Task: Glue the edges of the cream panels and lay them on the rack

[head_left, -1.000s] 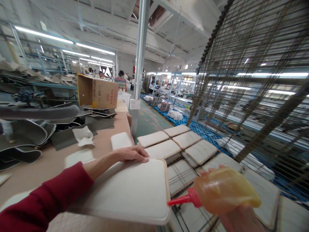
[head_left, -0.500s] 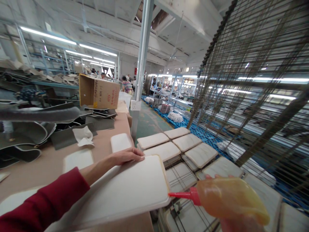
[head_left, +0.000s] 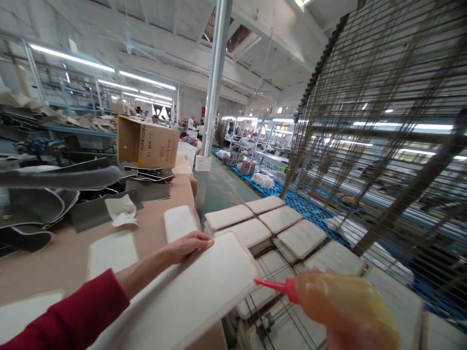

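Observation:
My left hand (head_left: 191,245) grips the far edge of a white panel with rounded corners (head_left: 204,287), thumb and fingers closed on it. The panel is tilted, and a yellowish line runs along part of its rim. In my right hand (head_left: 359,336) is a squeeze bottle (head_left: 339,301) of amber liquid, lying sideways with its red nozzle (head_left: 272,284) pointing left. The nozzle tip meets the panel's right-hand edge near a corner. Most of my right hand is hidden behind the bottle.
Similar white panels (head_left: 301,238) lie in rows on a wire rack at right. Raised wire grids (head_left: 350,116) lean above it. The brown table (head_left: 160,214) holds more panels, dark grey sheets (head_left: 148,190) and a cardboard box (head_left: 156,146). A metal post (head_left: 213,92) stands behind.
The panel has turned and tilted in my left hand. The nozzle tip stays at its right-hand edge, now at the corner. The bottle has shifted slightly left in view.

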Demonstrator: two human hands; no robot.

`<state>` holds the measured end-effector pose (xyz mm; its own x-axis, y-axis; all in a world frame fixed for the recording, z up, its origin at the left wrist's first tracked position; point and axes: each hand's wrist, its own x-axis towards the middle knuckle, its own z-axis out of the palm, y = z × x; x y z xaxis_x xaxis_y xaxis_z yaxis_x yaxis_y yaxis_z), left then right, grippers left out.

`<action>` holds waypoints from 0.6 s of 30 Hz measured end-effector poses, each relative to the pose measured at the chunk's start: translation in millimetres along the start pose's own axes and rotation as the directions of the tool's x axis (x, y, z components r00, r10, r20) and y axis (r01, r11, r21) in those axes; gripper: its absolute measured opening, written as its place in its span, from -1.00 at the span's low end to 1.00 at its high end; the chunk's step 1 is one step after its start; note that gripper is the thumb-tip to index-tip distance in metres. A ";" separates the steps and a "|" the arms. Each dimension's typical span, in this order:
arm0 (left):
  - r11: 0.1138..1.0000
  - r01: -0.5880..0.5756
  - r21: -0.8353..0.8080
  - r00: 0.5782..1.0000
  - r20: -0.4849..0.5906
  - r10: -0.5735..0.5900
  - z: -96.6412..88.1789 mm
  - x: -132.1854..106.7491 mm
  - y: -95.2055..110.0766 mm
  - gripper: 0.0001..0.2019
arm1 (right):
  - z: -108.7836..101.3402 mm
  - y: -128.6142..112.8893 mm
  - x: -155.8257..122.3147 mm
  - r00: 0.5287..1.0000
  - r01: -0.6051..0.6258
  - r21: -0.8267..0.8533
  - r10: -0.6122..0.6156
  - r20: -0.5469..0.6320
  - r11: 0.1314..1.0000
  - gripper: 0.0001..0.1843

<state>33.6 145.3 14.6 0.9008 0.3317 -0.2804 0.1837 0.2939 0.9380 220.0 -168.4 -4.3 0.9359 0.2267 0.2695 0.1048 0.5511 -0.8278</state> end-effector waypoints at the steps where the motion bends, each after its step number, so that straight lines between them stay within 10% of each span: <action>1: 1.000 0.001 -0.008 1.000 -0.003 -0.001 0.1 0.3 -1.2 -0.63 | 1.5 -0.1 -0.3 1.000 -0.003 0.014 0.003 -0.007 1.000 -0.33; 8: 0.997 0.007 -0.071 0.996 -0.094 -0.013 4.0 0.0 -6.5 -0.58 | 36.7 -8.1 -8.1 0.995 0.093 0.026 -0.092 -0.029 0.995 -0.69; 18: 0.995 0.011 -0.096 0.995 -0.100 -0.021 4.0 -2.8 -7.6 -0.53 | 33.8 4.5 2.7 0.997 0.028 0.095 -0.035 0.074 0.995 -0.45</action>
<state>31.3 138.5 9.1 0.8531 0.4132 -0.3186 0.1549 0.3826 0.9108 211.6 -138.2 9.3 0.9041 0.2660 0.3343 0.0988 0.6312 -0.7693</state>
